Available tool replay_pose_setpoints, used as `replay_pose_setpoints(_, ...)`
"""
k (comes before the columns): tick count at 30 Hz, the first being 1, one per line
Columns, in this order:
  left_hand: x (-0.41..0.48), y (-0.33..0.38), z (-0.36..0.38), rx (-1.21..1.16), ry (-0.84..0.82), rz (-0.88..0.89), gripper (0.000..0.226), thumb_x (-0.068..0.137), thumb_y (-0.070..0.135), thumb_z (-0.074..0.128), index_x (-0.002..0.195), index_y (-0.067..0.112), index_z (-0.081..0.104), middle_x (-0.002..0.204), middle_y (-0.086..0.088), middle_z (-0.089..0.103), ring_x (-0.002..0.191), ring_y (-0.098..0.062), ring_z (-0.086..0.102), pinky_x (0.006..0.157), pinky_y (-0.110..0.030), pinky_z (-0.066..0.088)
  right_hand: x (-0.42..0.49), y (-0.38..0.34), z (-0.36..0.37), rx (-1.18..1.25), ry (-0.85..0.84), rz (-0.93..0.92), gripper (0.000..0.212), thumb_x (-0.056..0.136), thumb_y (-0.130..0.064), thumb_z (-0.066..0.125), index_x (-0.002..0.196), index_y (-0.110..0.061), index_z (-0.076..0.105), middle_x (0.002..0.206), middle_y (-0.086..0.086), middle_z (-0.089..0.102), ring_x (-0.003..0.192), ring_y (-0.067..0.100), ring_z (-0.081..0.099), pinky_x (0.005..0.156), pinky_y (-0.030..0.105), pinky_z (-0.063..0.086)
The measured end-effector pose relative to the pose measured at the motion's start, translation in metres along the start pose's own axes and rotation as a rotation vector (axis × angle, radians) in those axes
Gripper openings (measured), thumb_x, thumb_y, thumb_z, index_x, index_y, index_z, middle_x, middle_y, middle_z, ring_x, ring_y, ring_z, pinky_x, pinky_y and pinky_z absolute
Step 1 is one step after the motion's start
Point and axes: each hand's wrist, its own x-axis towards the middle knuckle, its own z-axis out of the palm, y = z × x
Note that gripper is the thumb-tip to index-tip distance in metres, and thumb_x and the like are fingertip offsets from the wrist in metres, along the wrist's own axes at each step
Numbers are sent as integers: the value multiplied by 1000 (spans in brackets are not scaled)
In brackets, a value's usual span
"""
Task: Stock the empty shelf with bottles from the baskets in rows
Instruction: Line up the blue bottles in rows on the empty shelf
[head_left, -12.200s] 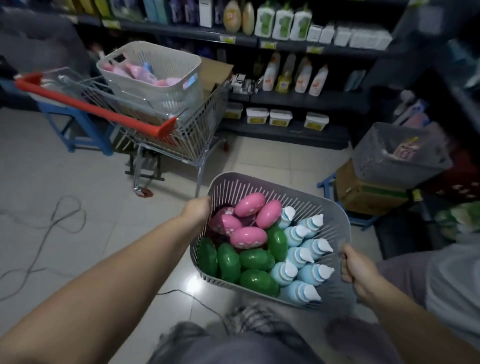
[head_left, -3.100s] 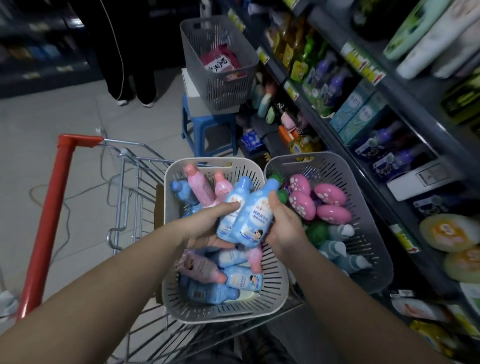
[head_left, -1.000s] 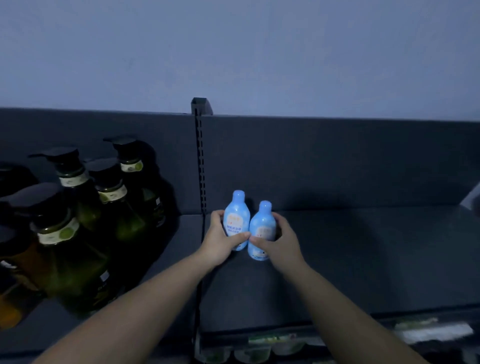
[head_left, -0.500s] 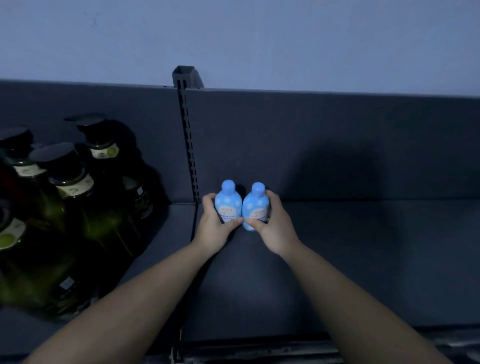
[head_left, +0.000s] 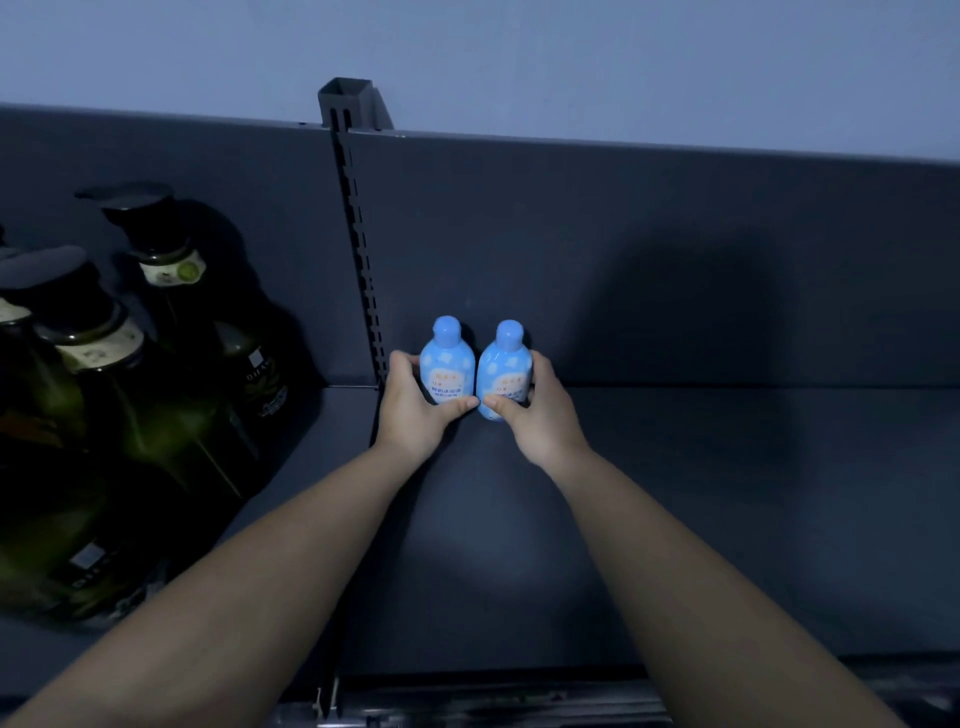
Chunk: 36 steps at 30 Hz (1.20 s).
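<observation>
Two small light-blue bottles stand upright side by side at the back left corner of a dark grey shelf (head_left: 701, 493). My left hand (head_left: 415, 410) grips the left blue bottle (head_left: 447, 366), thumb across its front. My right hand (head_left: 540, 415) grips the right blue bottle (head_left: 505, 371) the same way. Both bottles touch each other and stand close to the shelf's back panel. The baskets are out of view.
Several tall dark green pump bottles (head_left: 171, 332) fill the neighbouring shelf section on the left, beyond a slotted upright post (head_left: 358, 249). The dark shelf surface stretches bare to the right and toward me. A pale wall rises above the back panel.
Both hands have pushed the two blue bottles a little further back toward the rear panel. The grips are unchanged.
</observation>
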Motion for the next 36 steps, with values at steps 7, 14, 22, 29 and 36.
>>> replay_pose_setpoints(7,-2,-3,6,0,32,-19,63,67,28,90,100,22,37,99,9,56,88,-1,56,67,-18,42,4,0,-5,-43,-8,39,60,85,-24,73,136,-29,42,118,-14,59,107,6,58,89,23,45)
replay_pose_setpoints(14,5,-8,4,22,24,-5,62,68,29,89,99,23,36,110,0,56,98,-14,57,74,-23,44,9,3,-11,-76,11,40,60,85,-24,73,136,-27,42,123,-9,59,111,10,57,95,28,45)
replay_pose_setpoints(22,8,-7,6,74,80,-11,62,72,30,86,106,21,35,118,1,35,109,-17,44,89,-28,38,14,3,-10,-185,22,27,62,83,-29,74,136,-21,43,127,-2,50,112,13,54,98,34,46)
replay_pose_setpoints(29,6,-9,11,88,67,-16,62,72,29,86,106,20,34,116,1,36,111,-22,47,95,-36,44,10,16,-19,-213,54,111,38,87,-15,71,114,-15,43,110,-2,62,101,14,63,89,32,51)
replay_pose_setpoints(36,13,-7,8,95,85,-6,63,72,30,86,105,20,34,115,0,36,110,-22,46,93,-36,44,10,9,-2,-62,105,167,58,76,-4,65,126,-17,38,115,-2,57,103,13,61,83,27,50)
